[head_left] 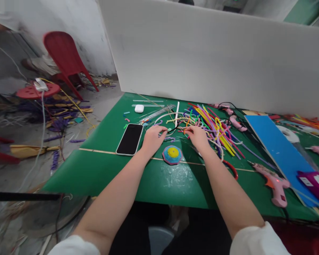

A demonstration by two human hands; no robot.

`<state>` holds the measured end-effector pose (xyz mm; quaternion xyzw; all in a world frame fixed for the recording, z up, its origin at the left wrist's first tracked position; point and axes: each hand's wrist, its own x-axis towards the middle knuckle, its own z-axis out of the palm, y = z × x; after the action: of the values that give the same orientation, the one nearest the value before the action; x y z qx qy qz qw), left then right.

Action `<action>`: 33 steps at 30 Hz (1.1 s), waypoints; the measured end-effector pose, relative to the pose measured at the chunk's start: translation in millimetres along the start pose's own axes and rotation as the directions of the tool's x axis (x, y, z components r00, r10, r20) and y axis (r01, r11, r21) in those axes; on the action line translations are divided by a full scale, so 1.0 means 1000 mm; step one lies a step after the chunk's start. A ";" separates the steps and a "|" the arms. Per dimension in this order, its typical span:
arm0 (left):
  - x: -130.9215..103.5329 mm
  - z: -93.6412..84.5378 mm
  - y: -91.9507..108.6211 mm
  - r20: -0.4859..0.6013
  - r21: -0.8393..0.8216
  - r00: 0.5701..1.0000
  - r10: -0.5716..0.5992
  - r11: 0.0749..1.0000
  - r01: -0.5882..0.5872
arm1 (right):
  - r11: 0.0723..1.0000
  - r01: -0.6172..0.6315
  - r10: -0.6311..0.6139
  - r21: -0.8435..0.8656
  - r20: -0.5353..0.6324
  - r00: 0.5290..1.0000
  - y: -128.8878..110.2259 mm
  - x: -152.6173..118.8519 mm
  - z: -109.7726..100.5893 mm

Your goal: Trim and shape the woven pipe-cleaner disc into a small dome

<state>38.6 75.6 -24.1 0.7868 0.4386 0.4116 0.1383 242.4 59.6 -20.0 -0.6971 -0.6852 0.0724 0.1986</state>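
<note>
My left hand (154,137) is closed in a pinch at the near edge of a pile of pipe cleaners (202,122). Whatever its fingertips hold is too small to make out, though a thin dark strand lies beside them. Opposite it, my right hand (199,137) also pinches, with a bit of orange and red at the fingertips that I cannot name. The two hands are a short way apart. Nearer to me, between the forearms, lies a flat eight-sided disc (172,154), blue with a yellow centre and a pinkish rim.
A phone (130,139) lies left of my left hand, with a white earbud case (139,108) beyond. To the right are a pink glue gun (275,182), red-handled scissors (231,169) and a blue board (279,152). A white panel (202,53) closes off the table's back.
</note>
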 end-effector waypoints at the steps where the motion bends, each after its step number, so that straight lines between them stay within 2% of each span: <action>1: 0.000 0.000 0.000 -0.001 0.001 1.000 -0.003 1.000 0.003 | 0.997 0.027 -0.028 0.072 0.022 0.999 -0.006 -0.006 -0.002; 3: 0.000 -0.001 0.000 -0.005 -0.001 1.000 -0.008 1.000 0.008 | 0.899 0.031 -0.111 0.438 0.159 0.981 -0.019 -0.020 -0.004; 4: 0.000 0.000 -0.001 -0.006 -0.003 1.000 -0.009 1.000 0.009 | 0.843 -0.004 -0.139 0.537 0.226 0.964 -0.025 -0.026 -0.003; 7: 0.000 0.000 -0.002 -0.006 -0.003 1.000 -0.008 1.000 0.008 | 0.776 -0.092 -0.100 0.623 0.265 0.959 -0.035 -0.041 0.000; 10: 0.000 0.000 -0.002 -0.012 0.000 1.000 -0.006 1.000 0.006 | 0.783 -0.118 -0.058 0.611 0.260 0.964 -0.035 -0.048 0.003; 16: -0.001 0.002 -0.002 -0.031 -0.008 0.999 0.010 1.000 -0.010 | 0.841 -0.084 -0.068 0.535 0.259 0.963 -0.031 -0.052 0.008; 20: -0.001 0.004 -0.003 -0.028 -0.010 0.999 0.017 1.000 -0.017 | 0.902 -0.011 -0.065 0.432 0.162 0.985 -0.035 -0.052 0.008; 26: -0.001 0.004 -0.005 -0.026 -0.008 0.999 0.021 1.000 -0.021 | 0.893 0.078 -0.095 0.443 0.017 0.995 -0.033 -0.058 -0.006; 30: -0.001 0.004 -0.005 -0.022 -0.003 1.000 0.019 1.000 -0.019 | 0.902 0.194 -0.182 0.386 -0.068 0.981 -0.036 -0.068 -0.007; 33: -0.001 0.004 -0.005 -0.017 0.001 1.000 0.020 1.000 -0.020 | 0.918 0.277 -0.280 0.285 -0.032 0.959 -0.038 -0.071 0.000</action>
<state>39.0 78.2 -30.2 0.7877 0.4321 0.4195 0.1299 203.7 -11.2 -17.6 -0.5559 -0.7606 0.1451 0.3023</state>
